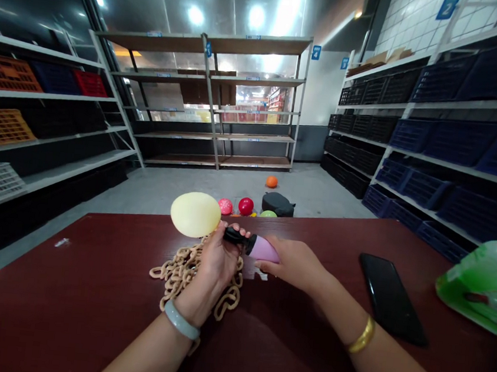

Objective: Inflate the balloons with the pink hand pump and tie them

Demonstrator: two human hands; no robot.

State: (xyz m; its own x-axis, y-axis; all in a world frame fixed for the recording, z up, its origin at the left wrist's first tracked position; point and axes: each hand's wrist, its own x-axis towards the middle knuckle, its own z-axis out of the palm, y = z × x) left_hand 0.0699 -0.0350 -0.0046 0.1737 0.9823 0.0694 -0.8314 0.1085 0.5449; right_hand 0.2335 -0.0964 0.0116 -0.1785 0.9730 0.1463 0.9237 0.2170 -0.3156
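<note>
A pale yellow balloon (195, 214), swollen to an egg shape, points left from my left hand (219, 257). The fingers of that hand are closed round the balloon's neck and the black front end of a hand balloon pump (264, 249). Where neck and nozzle meet is hidden by the hand. My right hand (294, 263) is wrapped round the pump's light purple barrel. Under my left hand and wrist lies a heap of tan linked loops (181, 271), partly covered by the arm.
On the dark red table (99, 289), a black phone (390, 295) and a green-and-white plastic pouch (484, 288) lie at right. Beyond, several balloons, including a red one (246, 206) and an orange one (271, 181), rest near a dark grey bag (277, 204). Shelves with crates (421, 186) flank the room.
</note>
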